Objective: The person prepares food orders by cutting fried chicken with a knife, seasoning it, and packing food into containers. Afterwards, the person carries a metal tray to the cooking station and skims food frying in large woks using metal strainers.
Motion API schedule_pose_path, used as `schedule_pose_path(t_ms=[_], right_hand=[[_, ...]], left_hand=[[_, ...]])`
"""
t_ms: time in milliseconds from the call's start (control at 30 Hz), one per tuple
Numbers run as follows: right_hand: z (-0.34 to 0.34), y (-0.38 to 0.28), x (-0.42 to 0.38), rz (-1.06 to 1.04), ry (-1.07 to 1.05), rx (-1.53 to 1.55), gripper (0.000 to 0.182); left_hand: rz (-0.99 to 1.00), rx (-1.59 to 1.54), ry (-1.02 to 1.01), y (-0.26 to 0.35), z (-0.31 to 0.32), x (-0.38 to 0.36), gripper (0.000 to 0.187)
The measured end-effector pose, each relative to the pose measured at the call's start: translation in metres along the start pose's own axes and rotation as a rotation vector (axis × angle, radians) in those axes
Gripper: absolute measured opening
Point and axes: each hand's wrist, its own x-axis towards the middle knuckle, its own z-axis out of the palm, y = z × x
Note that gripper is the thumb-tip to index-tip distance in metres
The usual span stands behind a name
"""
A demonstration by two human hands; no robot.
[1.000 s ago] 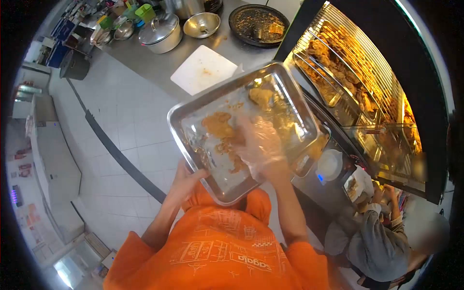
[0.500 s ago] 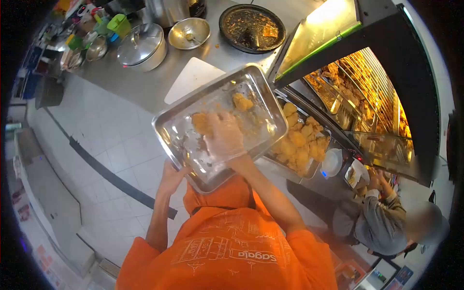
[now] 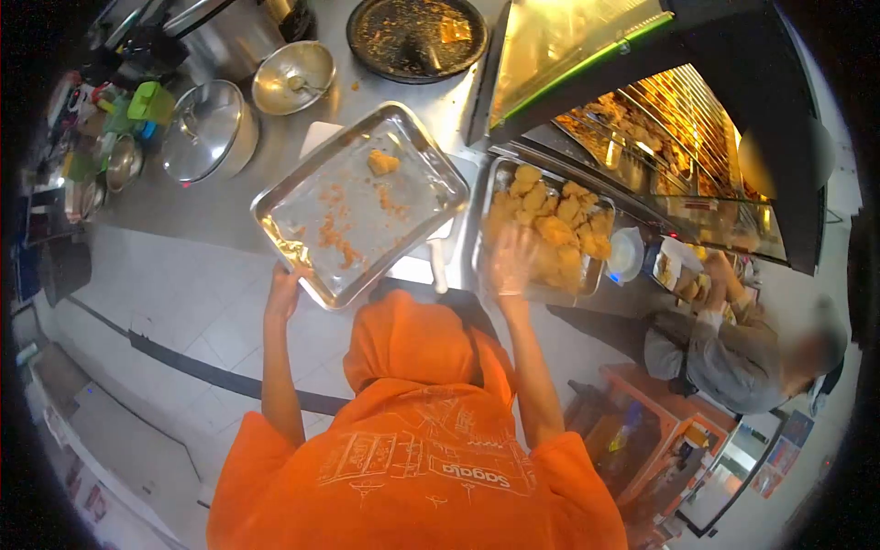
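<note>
My left hand [image 3: 288,286] is closed on the near left corner of a shallow metal tray [image 3: 302,171], which is tilted above the counter. One fried, breaded piece [image 3: 383,162] and scattered crumbs [image 3: 337,229] lie in this tray. My right hand [image 3: 512,262], in a clear glove, is over the left side of a second metal tray [image 3: 479,197] piled with golden fried pieces [image 3: 555,231]. Its fingers look stretched out, though slightly blurred. A knife with a white handle [image 3: 438,266] lies partly beneath the held tray.
A lidded pot [image 3: 203,133], a metal bowl [image 3: 293,81] and a black round pan [image 3: 417,38] stand along the back counter. A lit warming cabinet [image 3: 642,128] stands at right. A person in grey [image 3: 724,353] works beyond the second tray.
My right hand has moved from the held tray to the second tray. One of two fried pieces has left the held tray. My view has shifted, uncovering the knife.
</note>
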Motion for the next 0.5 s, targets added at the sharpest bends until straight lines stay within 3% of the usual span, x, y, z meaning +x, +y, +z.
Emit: schedule_pose_path(t_ms=[33,133,233,300,400,433,500], right_hand=[[-0.018,-0.012,0.002,0.071,-0.064,0.068,0.06],[-0.067,-0.053,0.024,0.151,0.162,0.234,0.054],[-0.087,-0.091,0.077,-0.061,0.038,0.648,0.026],[-0.071,-0.127,0.113,-0.196,-0.152,0.74,0.028],[0.035,-0.188,0.156,-0.183,0.385,0.419,0.02],[0.025,-0.184,0.168,-0.345,-0.006,0.47,0.022],[0.058,-0.204,0.172,-0.268,-0.158,0.528,0.024]], left_hand=[[-0.02,-0.001,-0.001,-0.002,-0.005,0.01,0.058],[-0.095,0.131,0.094,0.017,0.007,0.004,0.049],[-0.131,0.386,0.087,0.005,-0.006,0.018,0.043],[-0.075,0.388,0.126,-0.006,-0.009,0.019,0.04],[0.018,0.306,0.072,-0.006,0.002,0.02,0.044],[0.009,0.247,0.13,-0.005,0.013,0.015,0.047],[0.01,0.134,0.216,-0.007,0.021,-0.004,0.056]])
